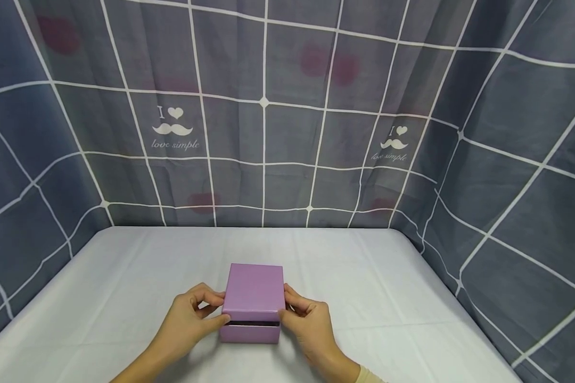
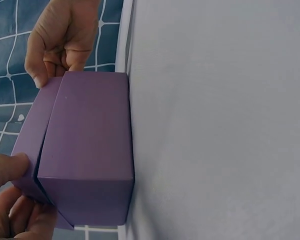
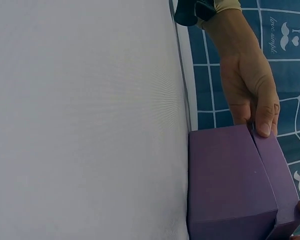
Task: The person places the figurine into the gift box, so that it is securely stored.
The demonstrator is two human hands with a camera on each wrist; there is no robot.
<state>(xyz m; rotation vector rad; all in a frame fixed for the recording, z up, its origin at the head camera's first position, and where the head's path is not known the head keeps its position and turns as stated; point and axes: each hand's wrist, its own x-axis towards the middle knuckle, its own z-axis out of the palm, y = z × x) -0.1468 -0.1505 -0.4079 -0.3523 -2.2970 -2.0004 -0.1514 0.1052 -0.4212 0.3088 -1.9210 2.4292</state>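
A purple box stands on the white table, with its lid over its base. The lid sits a little askew, and a dark gap shows between the two along the near side. On the left side of the lid, my left hand pinches the edge between thumb and fingers. My right hand holds the opposite side the same way, its thumb at the near corner. Seen from the left wrist, the base rests on the tabletop while both hands grip only the lid. The box's inside is hidden.
The white cloth-covered table spreads around the box. Behind it hangs a dark grey-blue curtain with white grid lines, and more of this cloth closes off the left and right sides.
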